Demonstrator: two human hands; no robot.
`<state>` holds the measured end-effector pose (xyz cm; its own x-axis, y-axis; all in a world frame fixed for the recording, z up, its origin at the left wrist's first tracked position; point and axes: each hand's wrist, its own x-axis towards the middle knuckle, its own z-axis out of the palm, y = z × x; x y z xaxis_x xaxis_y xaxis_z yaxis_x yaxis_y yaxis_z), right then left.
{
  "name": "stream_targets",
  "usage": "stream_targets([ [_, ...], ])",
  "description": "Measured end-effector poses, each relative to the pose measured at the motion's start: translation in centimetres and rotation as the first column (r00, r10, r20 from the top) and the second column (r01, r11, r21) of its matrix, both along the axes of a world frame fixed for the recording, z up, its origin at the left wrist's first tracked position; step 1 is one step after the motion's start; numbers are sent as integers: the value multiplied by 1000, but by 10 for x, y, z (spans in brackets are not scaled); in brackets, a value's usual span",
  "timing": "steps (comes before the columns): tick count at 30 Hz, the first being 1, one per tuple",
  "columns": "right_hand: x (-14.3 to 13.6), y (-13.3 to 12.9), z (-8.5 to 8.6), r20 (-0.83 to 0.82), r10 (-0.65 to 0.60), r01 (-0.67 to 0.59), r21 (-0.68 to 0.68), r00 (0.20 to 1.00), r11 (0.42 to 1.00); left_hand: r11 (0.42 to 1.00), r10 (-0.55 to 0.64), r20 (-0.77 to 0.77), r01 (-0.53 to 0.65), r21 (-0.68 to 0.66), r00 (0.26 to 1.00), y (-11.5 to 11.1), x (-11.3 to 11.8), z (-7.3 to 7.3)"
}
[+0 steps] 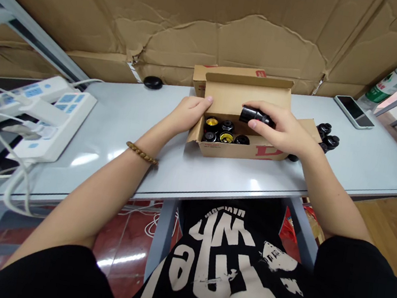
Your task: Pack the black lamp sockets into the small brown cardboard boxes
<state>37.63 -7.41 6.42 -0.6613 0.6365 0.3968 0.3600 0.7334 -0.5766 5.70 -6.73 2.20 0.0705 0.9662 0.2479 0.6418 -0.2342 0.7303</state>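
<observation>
An open cardboard box (235, 151) stands on the table, its lid raised at the back. Inside, several black lamp holders (227, 126) are packed upright, two showing brass-coloured threaded insides. My left hand (191, 113) grips the box's left side, thumb at the lid's edge and the other fingers partly hidden. Over the right part of the box, my right hand (280, 126) is closed around one black lamp holder (250, 114), which lies sideways with its wide ribbed end to the left. More loose black lamp holders (330, 141) lie right of the box, partly behind my right hand.
Behind the box is another cardboard box (200, 77), against a large cardboard sheet (240, 21). White power strips (64, 124) with cables are at the left. A small black round object (153, 82) lies at the back edge. A phone (354, 111) and a plastic bottle (390, 88) are at the right.
</observation>
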Motion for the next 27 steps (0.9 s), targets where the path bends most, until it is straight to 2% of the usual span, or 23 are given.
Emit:
stream_targets([
  [9, 0, -1, 3, -45, -12, 13, 39, 999, 999, 1000, 1, -34, -2, -15, 999, -2, 1, 4],
  [19, 0, -1, 0, 63, -5, 3, 32, 998, 999, 999, 3, -38, -5, -36, 999, -2, 1, 6],
  [27, 0, -3, 2, 72, 5, -5, 10, 997, 1000, 1000, -9, -14, 8, -17, 1000, -3, 2, 7],
])
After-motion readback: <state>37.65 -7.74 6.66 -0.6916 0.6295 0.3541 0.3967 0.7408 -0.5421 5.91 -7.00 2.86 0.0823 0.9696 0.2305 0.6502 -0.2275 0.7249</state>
